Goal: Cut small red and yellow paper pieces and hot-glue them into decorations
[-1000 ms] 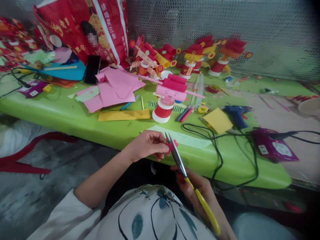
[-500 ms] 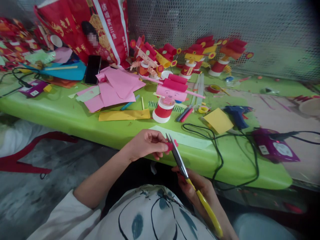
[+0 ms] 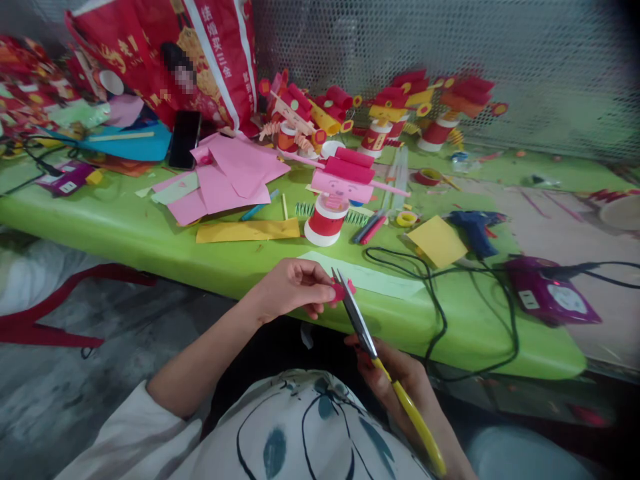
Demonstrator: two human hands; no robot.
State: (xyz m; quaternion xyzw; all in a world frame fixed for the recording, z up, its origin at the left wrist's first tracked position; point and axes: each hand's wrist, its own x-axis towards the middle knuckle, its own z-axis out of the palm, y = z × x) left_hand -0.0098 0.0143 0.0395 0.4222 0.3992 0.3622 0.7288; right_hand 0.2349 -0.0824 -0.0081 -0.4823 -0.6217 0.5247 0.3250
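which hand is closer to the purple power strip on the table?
Right. The right hand, gripping the yellow-handled scissors, sits below and left of the purple power strip. The left hand, pinching a small red paper piece, is farther left.

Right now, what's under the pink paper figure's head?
The pink paper figure sits on a red-and-white cup standing on the green table. The cup's inside is hidden.

sleeve: white, pushed up | top: white, dark line-and-teal print, possibly floral
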